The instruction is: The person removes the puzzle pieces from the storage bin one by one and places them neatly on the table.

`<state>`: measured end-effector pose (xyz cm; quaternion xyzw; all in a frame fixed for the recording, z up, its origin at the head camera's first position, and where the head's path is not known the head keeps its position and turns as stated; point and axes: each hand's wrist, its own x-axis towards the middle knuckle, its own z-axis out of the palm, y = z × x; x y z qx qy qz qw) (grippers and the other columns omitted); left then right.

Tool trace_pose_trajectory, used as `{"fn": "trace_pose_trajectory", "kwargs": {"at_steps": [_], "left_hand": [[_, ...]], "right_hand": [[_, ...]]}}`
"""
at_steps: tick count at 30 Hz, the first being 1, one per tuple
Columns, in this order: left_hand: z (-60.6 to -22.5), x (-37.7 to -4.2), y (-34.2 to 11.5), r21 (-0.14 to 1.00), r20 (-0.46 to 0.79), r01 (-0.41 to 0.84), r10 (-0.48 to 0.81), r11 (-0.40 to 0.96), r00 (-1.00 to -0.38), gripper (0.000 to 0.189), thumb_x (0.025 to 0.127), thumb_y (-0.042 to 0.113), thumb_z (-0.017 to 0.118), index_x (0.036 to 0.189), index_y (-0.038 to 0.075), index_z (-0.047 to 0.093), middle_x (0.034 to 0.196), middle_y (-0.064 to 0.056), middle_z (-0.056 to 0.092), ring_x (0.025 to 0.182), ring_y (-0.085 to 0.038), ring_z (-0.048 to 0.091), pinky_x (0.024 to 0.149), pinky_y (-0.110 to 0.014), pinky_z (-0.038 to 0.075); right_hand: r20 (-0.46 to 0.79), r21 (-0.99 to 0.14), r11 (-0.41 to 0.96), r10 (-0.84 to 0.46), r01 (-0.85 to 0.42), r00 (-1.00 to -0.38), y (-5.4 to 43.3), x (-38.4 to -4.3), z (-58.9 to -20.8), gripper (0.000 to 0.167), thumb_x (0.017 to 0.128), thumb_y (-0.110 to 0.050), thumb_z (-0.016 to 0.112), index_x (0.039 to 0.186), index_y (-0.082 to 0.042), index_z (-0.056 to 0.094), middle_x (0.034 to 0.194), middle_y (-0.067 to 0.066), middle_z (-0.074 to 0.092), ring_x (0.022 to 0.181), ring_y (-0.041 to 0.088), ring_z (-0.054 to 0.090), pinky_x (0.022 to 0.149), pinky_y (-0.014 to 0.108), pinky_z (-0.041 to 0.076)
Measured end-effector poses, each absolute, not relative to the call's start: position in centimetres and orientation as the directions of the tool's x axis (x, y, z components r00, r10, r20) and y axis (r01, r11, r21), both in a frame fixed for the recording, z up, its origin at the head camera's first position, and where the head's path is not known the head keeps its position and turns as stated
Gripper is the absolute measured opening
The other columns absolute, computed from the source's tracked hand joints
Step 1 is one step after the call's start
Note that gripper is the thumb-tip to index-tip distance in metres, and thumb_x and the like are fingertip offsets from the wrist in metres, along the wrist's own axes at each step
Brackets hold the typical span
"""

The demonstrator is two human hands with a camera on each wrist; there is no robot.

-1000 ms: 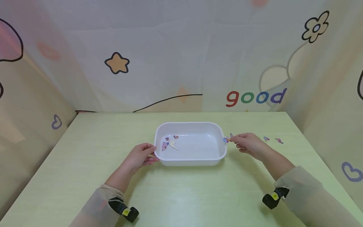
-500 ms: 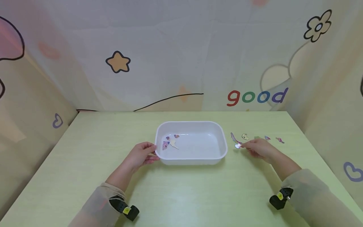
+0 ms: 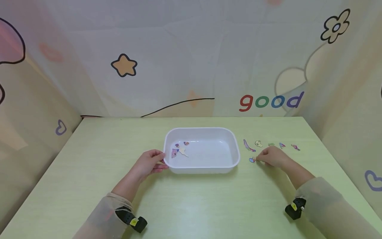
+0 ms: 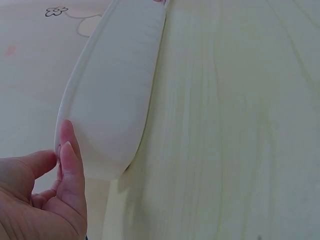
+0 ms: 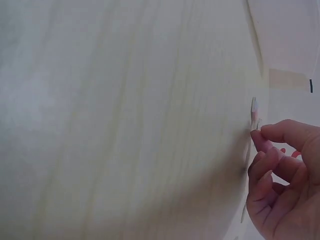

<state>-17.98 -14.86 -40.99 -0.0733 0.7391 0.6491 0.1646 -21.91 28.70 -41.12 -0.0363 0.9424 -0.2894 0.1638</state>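
Note:
My left hand (image 3: pixel 150 162) grips the left end of a white plastic tub (image 3: pixel 206 170), thumb at the rim and fingers against the outer wall, as the left wrist view (image 4: pixel 50 195) also shows. Inside the tub, at its left, lie several small flat cut-out stickers, among them a pink one (image 3: pixel 174 153) and a cream one (image 3: pixel 182 152). Right of the tub, my right hand (image 3: pixel 273 156) pinches a small blue and red sticker (image 3: pixel 252 160) between thumb and forefinger, close over the table. In the right wrist view that sticker (image 5: pixel 254 110) appears edge-on at the fingertips.
Behind the right hand a row of stickers lies on the table (image 3: pixel 191 205): a long purple one (image 3: pixel 248 146), a cream one (image 3: pixel 258 143), a green one (image 3: pixel 271 144) partly hidden, and two colourful ones (image 3: pixel 282 145) further right. A printed curtain (image 3: pixel 179 66) hangs behind the table.
My right hand has moved from the tub's right rim out to the right and down to the table, carrying the blue and red sticker. The left hand keeps its hold on the tub.

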Motion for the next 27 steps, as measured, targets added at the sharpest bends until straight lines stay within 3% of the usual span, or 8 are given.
{"fn": "trace_pose_trajectory", "kwargs": {"at_steps": [6,13,21,27], "left_hand": [[-41.1,-18.0,-14.8,0.936,-0.336,-0.319,0.107,0.147,-0.936,0.028,0.098,0.017,0.050,0.114,-0.006,0.050,0.091,-0.013,0.059,0.070,-0.015,0.066,0.062,-0.023,0.053],[-41.1,-18.0,-14.7,0.933,-0.340,-0.322,0.100,0.161,-0.935,0.027,0.098,0.017,0.050,0.113,-0.006,0.050,0.091,-0.013,0.060,0.070,-0.016,0.066,0.062,-0.024,0.053],[-41.1,-17.9,-14.6,0.938,-0.325,-0.305,0.113,0.164,-0.939,0.028,0.098,0.017,0.050,0.112,-0.007,0.050,0.089,-0.012,0.059,0.070,-0.015,0.066,0.062,-0.024,0.054],[-41.0,-17.9,-14.7,0.938,-0.322,-0.302,0.104,0.168,-0.941,0.028,0.098,0.016,0.050,0.113,-0.007,0.050,0.091,-0.013,0.059,0.071,-0.016,0.066,0.063,-0.024,0.054]], "right_hand": [[-0.206,-0.577,0.817,-0.162,-0.014,-0.965,28.5,-21.9,-40.5,0.028,0.091,-0.022,0.059,0.095,0.004,0.067,0.073,0.004,0.056,0.065,0.016,0.047,0.056,0.029,0.040],[-0.059,-0.710,0.701,-0.160,-0.071,-0.985,26.9,-21.8,-40.3,0.034,0.092,-0.026,0.060,0.110,0.003,0.064,0.105,0.018,0.060,0.080,0.023,0.055,0.064,0.028,0.049],[0.079,-0.807,0.569,-0.161,-0.158,-0.984,23.3,-22.0,-39.5,0.035,0.092,-0.028,0.061,0.113,-0.001,0.064,0.109,0.013,0.057,0.081,0.023,0.053,0.066,0.025,0.050],[0.084,-0.820,0.538,-0.221,-0.193,-0.972,18.9,-22.8,-38.4,0.029,0.090,-0.022,0.064,0.112,-0.004,0.066,0.106,0.008,0.058,0.085,0.024,0.052,0.070,0.024,0.048]]}}
